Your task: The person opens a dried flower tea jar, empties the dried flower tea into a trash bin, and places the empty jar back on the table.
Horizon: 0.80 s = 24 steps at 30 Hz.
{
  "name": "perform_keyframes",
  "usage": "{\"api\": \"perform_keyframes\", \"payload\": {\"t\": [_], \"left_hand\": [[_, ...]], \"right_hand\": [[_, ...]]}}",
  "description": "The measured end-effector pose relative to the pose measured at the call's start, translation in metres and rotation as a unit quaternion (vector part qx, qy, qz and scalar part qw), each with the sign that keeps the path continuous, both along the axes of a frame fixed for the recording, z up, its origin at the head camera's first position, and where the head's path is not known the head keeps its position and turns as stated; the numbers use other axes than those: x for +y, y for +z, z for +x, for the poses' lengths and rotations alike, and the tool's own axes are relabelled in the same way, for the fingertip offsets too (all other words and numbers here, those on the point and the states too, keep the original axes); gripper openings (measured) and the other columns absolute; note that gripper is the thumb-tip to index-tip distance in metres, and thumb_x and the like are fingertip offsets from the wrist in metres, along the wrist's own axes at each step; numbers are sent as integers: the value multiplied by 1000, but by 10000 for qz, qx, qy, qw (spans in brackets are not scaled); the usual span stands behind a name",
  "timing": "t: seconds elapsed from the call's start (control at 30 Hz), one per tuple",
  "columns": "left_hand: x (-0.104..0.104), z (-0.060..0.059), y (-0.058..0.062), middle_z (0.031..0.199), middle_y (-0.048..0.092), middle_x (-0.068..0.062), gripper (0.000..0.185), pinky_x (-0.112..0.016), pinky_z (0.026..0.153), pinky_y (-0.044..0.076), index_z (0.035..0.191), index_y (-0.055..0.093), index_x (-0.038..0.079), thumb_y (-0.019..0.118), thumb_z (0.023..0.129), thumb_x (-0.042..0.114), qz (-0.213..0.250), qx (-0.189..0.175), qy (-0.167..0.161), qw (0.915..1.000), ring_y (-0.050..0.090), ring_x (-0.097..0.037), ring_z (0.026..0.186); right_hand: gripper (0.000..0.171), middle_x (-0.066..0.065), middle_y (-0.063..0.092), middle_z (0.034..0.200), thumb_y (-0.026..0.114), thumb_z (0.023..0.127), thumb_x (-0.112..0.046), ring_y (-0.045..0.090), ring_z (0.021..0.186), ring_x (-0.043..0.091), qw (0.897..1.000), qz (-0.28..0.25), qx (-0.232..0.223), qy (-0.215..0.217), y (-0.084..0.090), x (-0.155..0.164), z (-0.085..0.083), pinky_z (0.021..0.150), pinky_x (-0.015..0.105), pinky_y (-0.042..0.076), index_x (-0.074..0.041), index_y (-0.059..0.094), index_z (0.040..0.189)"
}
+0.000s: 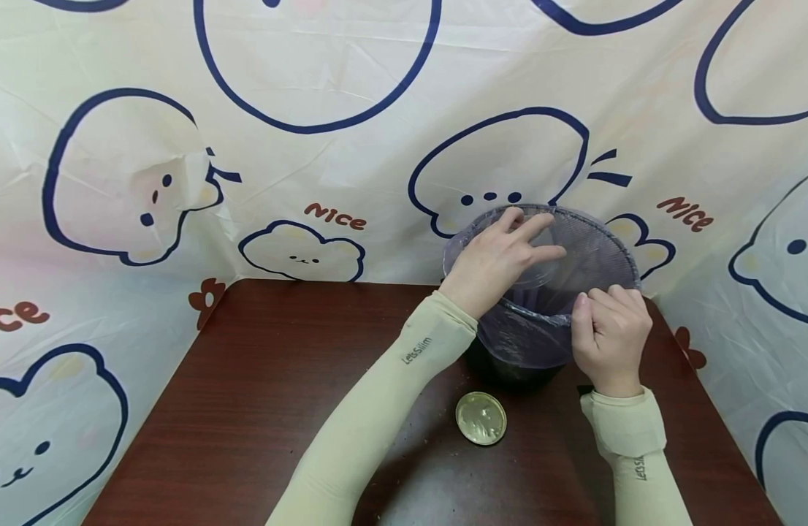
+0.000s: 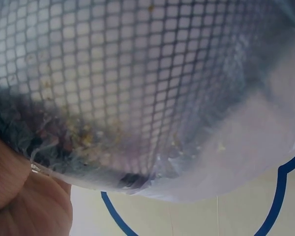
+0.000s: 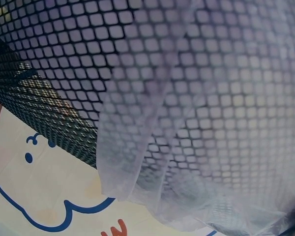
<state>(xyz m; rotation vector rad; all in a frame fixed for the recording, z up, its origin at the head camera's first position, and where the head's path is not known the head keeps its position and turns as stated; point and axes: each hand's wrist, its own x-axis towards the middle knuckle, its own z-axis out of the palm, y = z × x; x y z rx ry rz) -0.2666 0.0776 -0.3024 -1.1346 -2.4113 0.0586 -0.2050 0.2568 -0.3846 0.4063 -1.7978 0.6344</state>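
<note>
Cream cloth printed with blue-outlined cartoon shapes and "Nice" lettering hangs behind a dark red-brown desk (image 1: 259,409). Mesh bin (image 1: 578,252): black, lined with a translucent purplish bag (image 1: 522,332), tilted, at about 1 o'clock on the desk, near its far edge. Left hand (image 1: 499,256): fingers spread and nearly straight, resting on the bag at the bin's 10 o'clock rim. Right hand (image 1: 611,336): fingers curled, pinching the bag's edge at the bin's 5 o'clock rim. Round gold-coloured lid (image 1: 481,418): flat on the desk at 6 o'clock from the bin, apart from it. Left wrist view: crumbs inside the bag against the mesh. Both forearms wear pale sleeves.
</note>
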Motion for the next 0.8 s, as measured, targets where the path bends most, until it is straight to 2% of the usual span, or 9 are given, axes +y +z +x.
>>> {"api": "perform_keyframes", "payload": {"t": [0.37, 0.53, 0.67, 0.73, 0.8], "left_hand": [[-3, 0, -2, 164, 37, 3, 61, -23, 104, 51, 148, 54, 45, 59, 104, 3, 322, -195, -11, 9993, 44, -22, 135], [-7, -1, -4, 164, 35, 2, 67, -21, 98, 53, 150, 52, 44, 55, 103, -3, 744, -365, -26, 9966, 44, -22, 136], [-10, -4, -7, 163, 35, 3, 75, -20, 89, 54, 150, 51, 42, 58, 97, -10, 1351, -787, -73, 9877, 43, -23, 138], [-11, -6, -8, 164, 34, 3, 82, -19, 84, 55, 151, 51, 42, 62, 91, -13, 1699, -1142, -111, 9788, 40, -23, 140], [-13, -9, -9, 163, 33, 3, 89, -19, 81, 55, 151, 51, 41, 66, 85, -17, 2085, -1514, -164, 9661, 37, -23, 143]], "right_hand": [[52, 4, 25, 48, 46, 94, -18, 19, 52, 22, 10000, -44, -4, 0, 1, -2, 0, 62, 33, 16, -9, 31, 45], [52, 4, 25, 47, 46, 94, -19, 19, 52, 22, 10000, -60, -2, 6, 1, -2, 0, 62, 33, 16, -9, 31, 45], [53, 4, 25, 47, 46, 95, -20, 20, 52, 22, 10000, -52, -27, -15, 1, -3, 0, 62, 33, 16, -9, 32, 45], [52, 4, 25, 48, 46, 95, -19, 20, 52, 22, 10000, -46, -23, -26, 1, -3, -1, 62, 33, 16, -9, 32, 45], [52, 3, 25, 48, 47, 94, -18, 20, 51, 22, 10000, -30, -2, -21, 2, -4, -1, 62, 33, 15, -9, 31, 45]]}}
